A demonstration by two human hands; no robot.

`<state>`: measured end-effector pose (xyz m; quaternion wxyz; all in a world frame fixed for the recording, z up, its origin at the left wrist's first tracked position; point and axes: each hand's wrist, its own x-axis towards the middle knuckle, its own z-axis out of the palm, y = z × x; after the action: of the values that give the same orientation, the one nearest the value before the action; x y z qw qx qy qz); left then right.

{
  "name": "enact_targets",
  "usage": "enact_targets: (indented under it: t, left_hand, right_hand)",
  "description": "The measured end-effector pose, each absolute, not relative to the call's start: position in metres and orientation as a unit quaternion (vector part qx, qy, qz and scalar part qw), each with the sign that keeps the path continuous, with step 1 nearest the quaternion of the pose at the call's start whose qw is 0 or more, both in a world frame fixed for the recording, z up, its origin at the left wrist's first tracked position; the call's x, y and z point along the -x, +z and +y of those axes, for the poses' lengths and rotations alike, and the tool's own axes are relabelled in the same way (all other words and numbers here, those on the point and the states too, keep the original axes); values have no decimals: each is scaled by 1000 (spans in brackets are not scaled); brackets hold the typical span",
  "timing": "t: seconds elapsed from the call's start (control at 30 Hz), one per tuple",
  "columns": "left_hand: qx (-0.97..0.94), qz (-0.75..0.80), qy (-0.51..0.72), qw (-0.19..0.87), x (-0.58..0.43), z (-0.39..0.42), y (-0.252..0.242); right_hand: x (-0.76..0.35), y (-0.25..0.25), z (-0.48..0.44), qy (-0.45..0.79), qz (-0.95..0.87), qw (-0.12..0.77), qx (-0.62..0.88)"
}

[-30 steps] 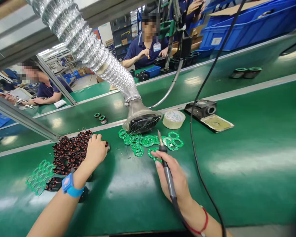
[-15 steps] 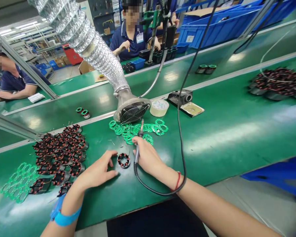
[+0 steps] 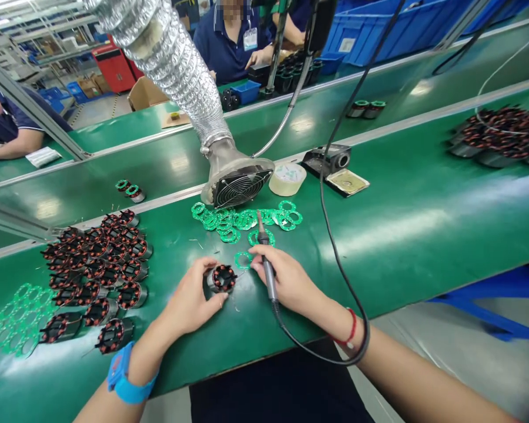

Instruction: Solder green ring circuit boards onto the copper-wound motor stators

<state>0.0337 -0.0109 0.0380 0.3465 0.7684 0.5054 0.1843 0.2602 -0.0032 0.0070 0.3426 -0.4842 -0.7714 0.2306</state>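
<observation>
The left hand (image 3: 196, 296) curls thumb and fingers around 1 wire-wound coil (image 3: 223, 278), low over the table (image 3: 401, 235) between the hands, presumably to steady it. The right hand (image 3: 288, 279) grips a soldering iron (image 3: 269, 277) like a pen, its tip aimed away, probably keeping heat off skin; whether its fingertips also pinch 1 green ring (image 3: 237, 261) I cannot tell.

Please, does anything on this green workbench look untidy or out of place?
Slightly: thin wire-like scraps lie loose on the workbench, and the green ring boards near the fan overlap untidily. Nothing looks clearly damaged.
</observation>
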Motion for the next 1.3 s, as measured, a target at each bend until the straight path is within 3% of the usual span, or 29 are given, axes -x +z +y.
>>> enact_targets:
  t: [0.17,0.27,0.5,0.8,1.3]
  left_hand:
    - [-848,447,137,251,-35,-7,38]
    - [-858,429,142,244,-38,-5,29]
    - [-841,441,214,228,-42,-1,15]
    - [-856,428,197,213,-45,1,14]
    - [-866,419,194,195,-47,2,15]
  right_hand:
    - [-277,12,-17,223,-751,397,478]
    - [-279,10,-23,207,-711,461,489]
    - [-284,-3,-22,317,-602,518,518]
    - [-285,0,-23,347,-608,494,516]
    - [-288,8,-29,251,-689,477,484]
